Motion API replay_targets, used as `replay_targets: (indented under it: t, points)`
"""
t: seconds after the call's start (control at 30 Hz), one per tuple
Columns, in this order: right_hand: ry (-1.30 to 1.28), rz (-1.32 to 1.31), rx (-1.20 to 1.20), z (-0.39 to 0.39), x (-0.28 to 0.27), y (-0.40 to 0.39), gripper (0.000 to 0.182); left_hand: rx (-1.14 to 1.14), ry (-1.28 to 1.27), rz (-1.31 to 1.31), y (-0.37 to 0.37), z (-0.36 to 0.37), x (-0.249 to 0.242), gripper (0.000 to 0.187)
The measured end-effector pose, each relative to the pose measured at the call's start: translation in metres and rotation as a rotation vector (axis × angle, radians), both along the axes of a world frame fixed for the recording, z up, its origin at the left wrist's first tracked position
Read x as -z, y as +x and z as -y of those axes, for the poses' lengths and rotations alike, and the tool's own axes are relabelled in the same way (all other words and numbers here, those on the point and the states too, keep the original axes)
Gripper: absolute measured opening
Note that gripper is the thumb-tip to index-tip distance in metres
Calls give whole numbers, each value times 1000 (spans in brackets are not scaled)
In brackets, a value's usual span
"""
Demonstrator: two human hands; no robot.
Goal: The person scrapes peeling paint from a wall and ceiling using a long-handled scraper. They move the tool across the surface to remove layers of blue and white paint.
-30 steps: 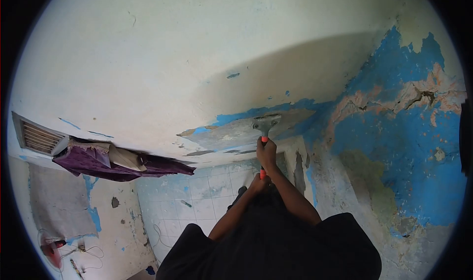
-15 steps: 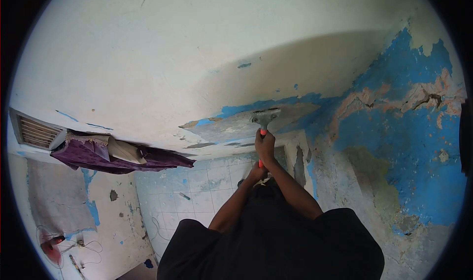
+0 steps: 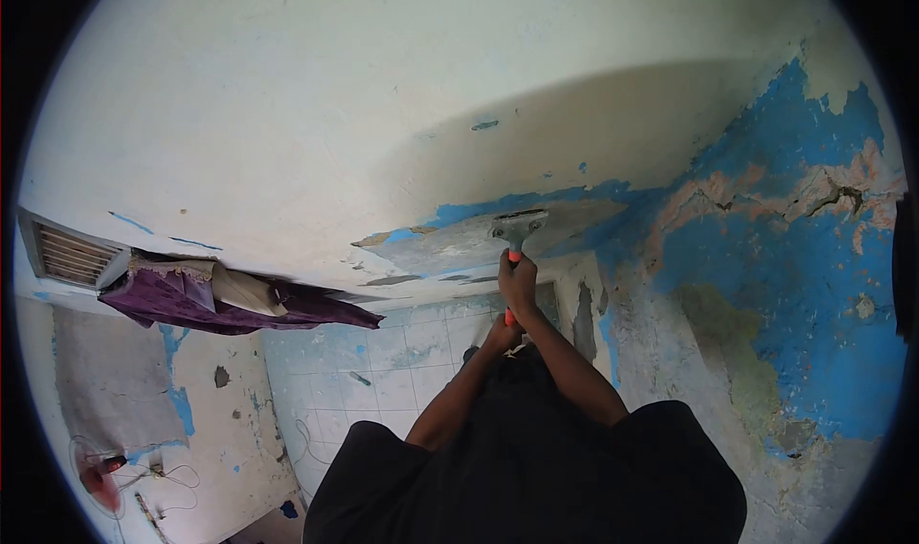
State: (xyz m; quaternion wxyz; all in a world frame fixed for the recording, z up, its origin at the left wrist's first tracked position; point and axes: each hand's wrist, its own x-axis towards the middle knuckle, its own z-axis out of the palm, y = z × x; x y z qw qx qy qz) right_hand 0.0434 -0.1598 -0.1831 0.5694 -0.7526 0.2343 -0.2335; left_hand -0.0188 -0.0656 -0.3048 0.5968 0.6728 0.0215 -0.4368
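Observation:
Both my hands are closed round the long red handle of a wide-bladed scraper (image 3: 519, 225). My right hand (image 3: 518, 284) grips it just under the metal head. Lower down, near the handle's end, my left hand (image 3: 504, 334) is wrapped round it. The scraper's head lies against the wall over a patch of bare grey plaster (image 3: 445, 247), just below a strip of exposed blue paint (image 3: 498, 202). Cream paint (image 3: 316, 94) covers the wall above that strip.
A purple cloth (image 3: 220, 305) hangs at the left beside a slatted vent (image 3: 69, 254). The right wall (image 3: 823, 324) has peeling blue paint and a crack. White tiles (image 3: 392, 357) lie below. A fan (image 3: 99, 477) with loose cables stands at lower left.
The view has shifted slightly, so the wall marks sit a little further right. Both hands keep their grip on the scraper, and its head stays on nearly the same spot.

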Motion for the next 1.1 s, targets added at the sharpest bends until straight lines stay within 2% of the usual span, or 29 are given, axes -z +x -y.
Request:
replay_targets:
  t: [0.1, 0.17, 0.27, 0.3, 0.4, 0.47, 0.6, 0.7, 0.8, 0.9, 1.0, 1.1]
  points:
    - [-14, 10, -12, 6, -22, 8, 27, -45, -74, 35, 6, 8, -45, 18]
    - [-13, -13, -37, 5, -20, 2, 26, -22, -52, -48, -9, -1, -23, 16]
    - [-87, 12, 36, 2, 31, -2, 27, -17, -50, -31, -1, 5, 14, 14]
    - [-57, 16, 43, 2, 28, 0, 28, -17, -34, -27, -5, -1, 22, 14]
    - [-3, -13, -3, 8, -8, -4, 29, -54, -86, -161, -5, 9, -34, 14]
    - [-22, 24, 2, 11, -1, -6, 30, -35, -98, -79, -5, 13, -8, 14]
    - [7, 50, -30, 15, 5, -3, 31, 1, -69, 24, 1, 16, -4, 15]
    - [-28, 84, -67, 21, -2, -11, 32, -97, -151, 37, -16, 24, -9, 13]
    - [144, -40, -130, 32, 17, -12, 34, -25, -129, -107, -17, 25, -4, 11]
    - [710, -280, -391, 55, 0, -10, 36, -16, -123, -69, -12, 28, -18, 10]
    - [648, -271, -390, 60, -2, -11, 37, -147, -140, -53, -23, 42, -31, 10]
    - [324, -249, -269, 58, 13, -13, 39, -147, -288, -192, -32, 59, -2, 10]
